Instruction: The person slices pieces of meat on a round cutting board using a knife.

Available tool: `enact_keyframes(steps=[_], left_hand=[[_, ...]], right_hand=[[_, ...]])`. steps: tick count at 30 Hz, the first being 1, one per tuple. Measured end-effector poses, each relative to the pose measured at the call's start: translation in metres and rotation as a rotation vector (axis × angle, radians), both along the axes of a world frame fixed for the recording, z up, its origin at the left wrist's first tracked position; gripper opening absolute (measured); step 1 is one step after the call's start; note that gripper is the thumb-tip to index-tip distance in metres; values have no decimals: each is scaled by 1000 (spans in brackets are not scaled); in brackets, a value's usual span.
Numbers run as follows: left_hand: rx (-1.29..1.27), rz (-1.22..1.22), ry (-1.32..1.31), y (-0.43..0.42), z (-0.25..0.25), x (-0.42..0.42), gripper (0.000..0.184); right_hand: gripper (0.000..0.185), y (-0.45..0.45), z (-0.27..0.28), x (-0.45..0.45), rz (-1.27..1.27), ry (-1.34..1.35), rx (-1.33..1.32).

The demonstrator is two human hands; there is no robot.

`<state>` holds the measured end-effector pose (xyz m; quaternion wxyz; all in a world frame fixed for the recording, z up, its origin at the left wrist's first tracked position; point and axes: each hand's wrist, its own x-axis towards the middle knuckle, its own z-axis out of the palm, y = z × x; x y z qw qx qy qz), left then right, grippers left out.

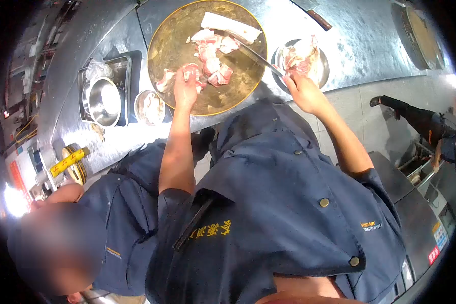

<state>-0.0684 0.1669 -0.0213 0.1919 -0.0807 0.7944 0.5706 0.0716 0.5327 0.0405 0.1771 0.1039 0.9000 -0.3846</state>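
A round cutting board [175, 38] with a yellow rim lies on the metal counter, bearing several chunks of raw meat [207, 55]. My left hand [186, 91] is closed on a piece of meat [191, 72] at the board's near left side. My right hand [305, 92] grips a knife [261, 60], its narrow blade reaching over the board towards the chunks. Beyond the blade is a long pale slab [230, 27], whose kind I cannot make out. Next to my right hand, a metal bowl [325, 68] holds a larger piece of raw meat [303, 57].
Left of the board are a small bowl [149, 107] with pale pieces and a black tray [131, 66] holding a steel pot [105, 101]. A wooden handle [319, 19] and another round board [419, 35] lie right. One person [121, 218] is close at left; another [420, 116] farther right.
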Motion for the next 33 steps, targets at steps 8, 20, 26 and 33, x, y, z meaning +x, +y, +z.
enact_keyframes(steps=[8, 20, 26, 33], left_hand=[[-975, -615, 541, -46, -28, 0, 25], [-84, -388, 271, -81, -42, 3, 34], [-284, -128, 507, -64, -24, -4, 29], [-565, -557, 921, 4, 16, -15, 59]], right_hand=[[54, -56, 12, 13, -107, -31, 57], [48, -88, 29, 28, -291, -87, 79], [46, -72, 21, 21, -246, 2, 56], [45, -50, 14, 23, -242, 45, -38]])
